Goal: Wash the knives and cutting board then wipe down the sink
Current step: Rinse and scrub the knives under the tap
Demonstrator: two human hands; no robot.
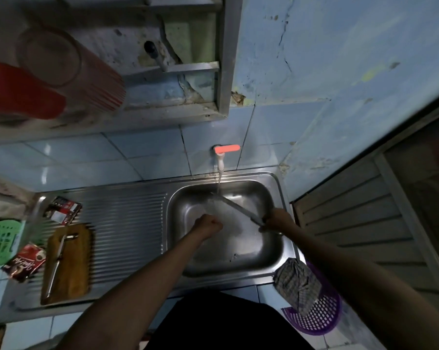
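While water ran from the tap [220, 164], the right hand [276, 221] gripped a knife [238, 207] under it in the sink [281, 251]; the left hand [209, 223] was fisted, seemingly empty. Judging by that, rinsing came first; a second knife [59, 258] on the cutting board [79, 269], left worktop, waited.

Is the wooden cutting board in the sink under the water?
No, the wooden cutting board lies on the ribbed drainboard left of the sink basin, with a knife resting on it.
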